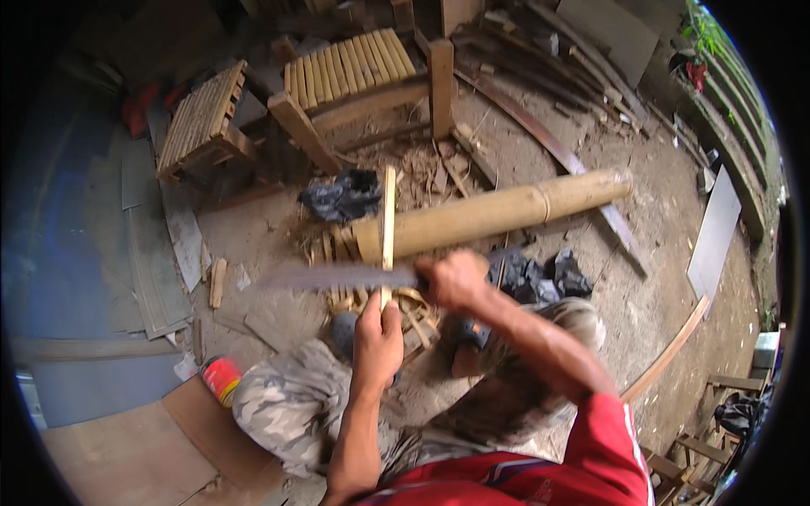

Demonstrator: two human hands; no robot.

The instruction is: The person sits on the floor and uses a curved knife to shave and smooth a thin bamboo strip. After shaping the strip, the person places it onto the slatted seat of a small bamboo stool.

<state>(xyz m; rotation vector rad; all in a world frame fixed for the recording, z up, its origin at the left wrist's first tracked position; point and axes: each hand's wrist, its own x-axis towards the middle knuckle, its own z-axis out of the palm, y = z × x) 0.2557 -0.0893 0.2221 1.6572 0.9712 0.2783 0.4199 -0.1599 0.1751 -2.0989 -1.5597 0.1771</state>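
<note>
My left hand (376, 344) is closed around the lower end of a narrow split bamboo strip (388, 215), which points away from me. A machete (325, 278) is gripped by its handle in my right hand (454, 278). Its blade reaches left across the strip just beyond my left fingers and is smeared by motion; whether it touches the strip I cannot tell. Behind the strip lies a thick bamboo pole (472, 219), slanting up to the right. Bamboo shavings and offcuts (415, 325) lie on the ground between my feet.
Black plastic bags (342, 196) (548, 277) lie by the pole. Beyond stand a bamboo-slat bench (350, 69) and a smaller slatted piece (202, 118). Scrap timber (540, 63) is heaped at the far right. A red and yellow can (221, 379) sits beside my left knee.
</note>
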